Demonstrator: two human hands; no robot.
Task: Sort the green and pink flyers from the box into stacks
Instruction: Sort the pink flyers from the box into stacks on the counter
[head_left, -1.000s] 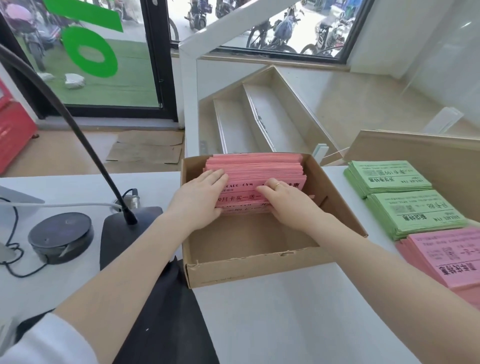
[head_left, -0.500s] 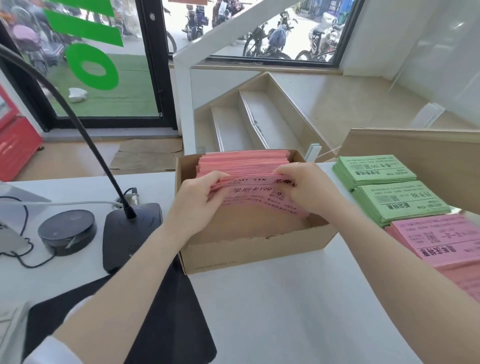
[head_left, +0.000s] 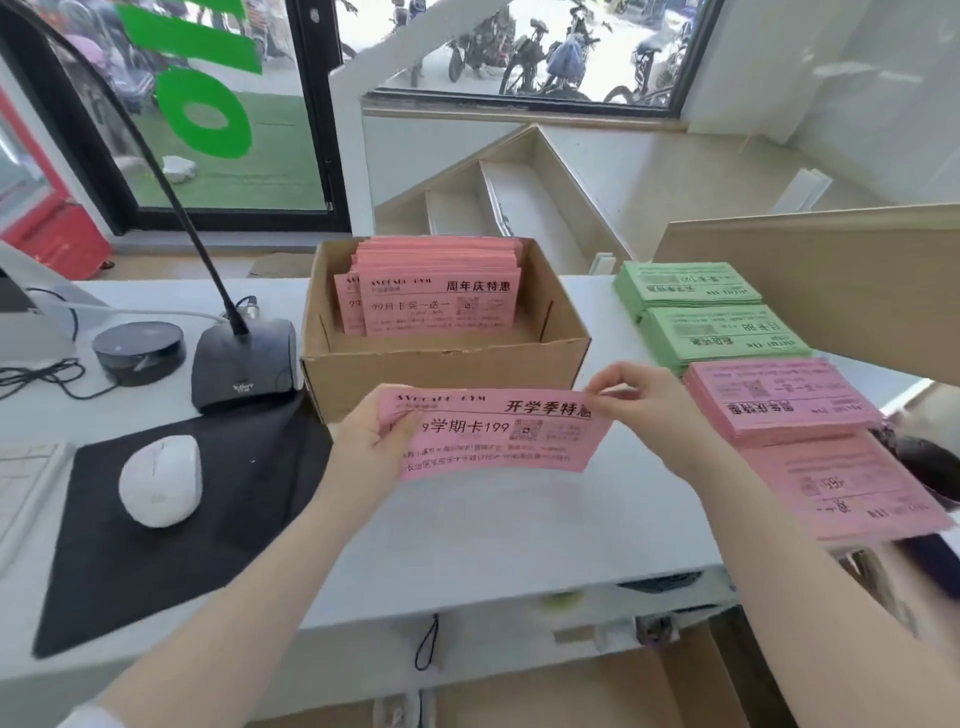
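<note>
At the left of the white desk (head_left: 467, 545) lay my white computer mouse (head_left: 161, 480) on its black mat (head_left: 130, 561), with the black gooseneck microphone base (head_left: 244, 364) behind it. My left hand (head_left: 371, 447) gripped the left end of a pink paper flyer printed with black text (head_left: 498, 436), thumb curled over its face and fingers behind. I held the flyer in the air just in front of the brown cardboard box (head_left: 441, 364), its long axis running left to right between my hands, and more pink flyers (head_left: 436, 291) stood upright against the back of that box. My right hand (head_left: 649, 415) pinched the flyer's upper right corner between thumb and fingertips. To the right of that hand lay the sorted stacks: two green stacks (head_left: 706, 312) farthest from me, then a pink stack (head_left: 779, 400) just beside my right hand, then another pink stack (head_left: 841, 493) nearest me. I judged the flyer belonged on one of the pink stacks, which lay to its right, so my right hand was the nearer one to carry it across.
</note>
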